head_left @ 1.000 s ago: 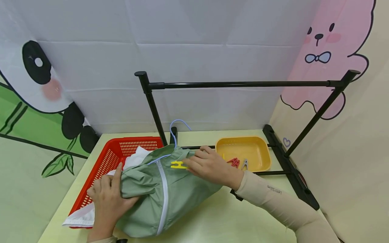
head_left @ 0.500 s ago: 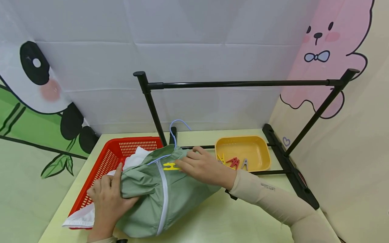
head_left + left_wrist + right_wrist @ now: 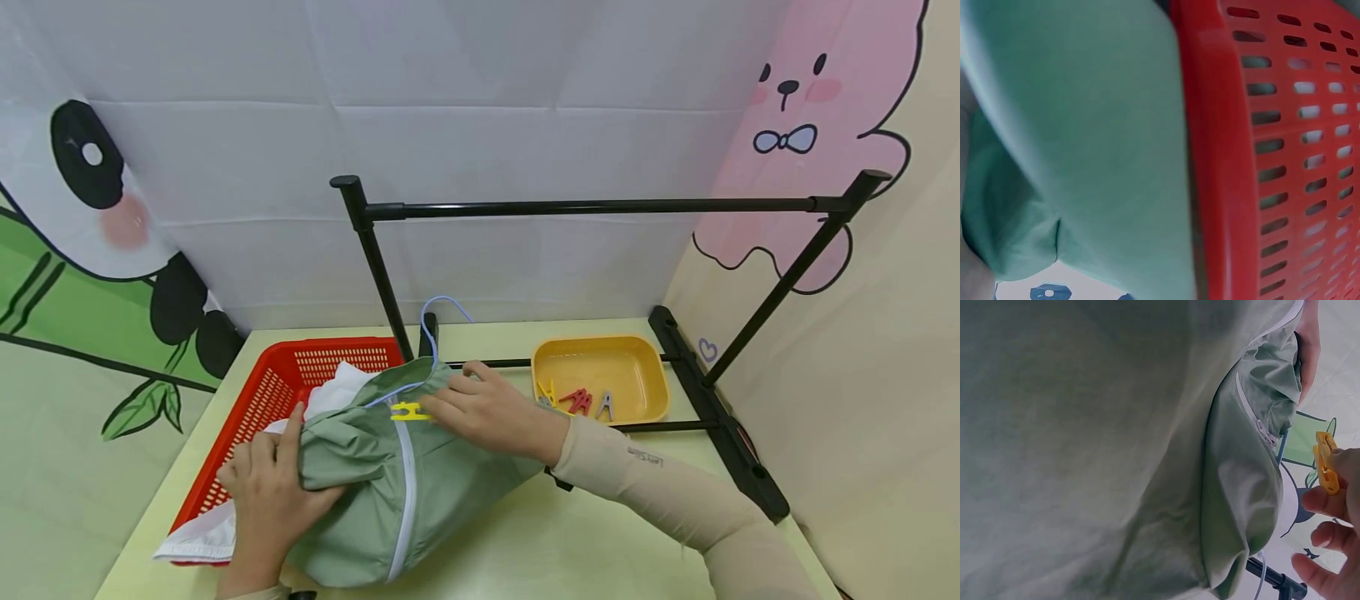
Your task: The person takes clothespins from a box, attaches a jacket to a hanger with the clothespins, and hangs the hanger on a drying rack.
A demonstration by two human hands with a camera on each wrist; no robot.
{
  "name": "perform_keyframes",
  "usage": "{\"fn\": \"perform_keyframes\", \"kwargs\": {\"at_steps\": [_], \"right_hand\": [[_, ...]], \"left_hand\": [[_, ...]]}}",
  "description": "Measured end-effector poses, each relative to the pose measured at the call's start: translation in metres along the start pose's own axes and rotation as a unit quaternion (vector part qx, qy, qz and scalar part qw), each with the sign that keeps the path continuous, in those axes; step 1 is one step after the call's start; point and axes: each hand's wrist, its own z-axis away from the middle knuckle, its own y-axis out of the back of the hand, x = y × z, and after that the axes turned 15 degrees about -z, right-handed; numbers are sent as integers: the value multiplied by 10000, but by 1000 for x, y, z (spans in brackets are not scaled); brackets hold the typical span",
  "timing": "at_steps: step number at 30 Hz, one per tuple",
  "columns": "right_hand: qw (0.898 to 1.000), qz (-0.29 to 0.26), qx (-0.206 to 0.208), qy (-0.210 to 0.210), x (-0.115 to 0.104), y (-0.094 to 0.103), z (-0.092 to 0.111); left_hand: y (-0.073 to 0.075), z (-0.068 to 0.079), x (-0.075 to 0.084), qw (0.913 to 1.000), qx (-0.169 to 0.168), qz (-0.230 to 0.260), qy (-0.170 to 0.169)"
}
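A green jacket (image 3: 457,483) with a white zipper hangs bunched on a blue hanger (image 3: 433,333), whose hook rises from the collar. My left hand (image 3: 270,492) holds the jacket's left side, with fabric between thumb and fingers; the fingertips are partly hidden. Over the top of the zipper, my right hand (image 3: 491,412) pinches a yellow clothespin (image 3: 405,412) near the collar. The right wrist view shows that clothespin (image 3: 1325,462) between thumb and index finger, a little apart from the fabric, with the other fingers spread.
A red basket (image 3: 258,400) holding white cloth stands at the left, partly behind the jacket. Behind stands a black rack (image 3: 592,207) with a raised bar. A yellow tray (image 3: 656,375) at the right contains several clothespins (image 3: 576,401).
My right hand has moved left with the yellow clothespin, bringing it from beside the zipper to the zipper's top. The left hand and jacket stay nearly still.
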Motion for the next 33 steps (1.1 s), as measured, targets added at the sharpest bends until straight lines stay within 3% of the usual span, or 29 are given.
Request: {"fn": "perform_keyframes", "kwargs": {"at_steps": [10, 21, 33], "right_hand": [[9998, 122, 145, 79, -2, -10, -11], [9995, 255, -208, -42, -7, -13, -19], [9988, 424, -233, -64, -7, -18, -24]], "left_hand": [[0, 1, 0, 10000, 28, -34, -32], [-1, 2, 1, 9999, 74, -40, -80], [1, -2, 4, 9997, 175, -58, -138]]}}
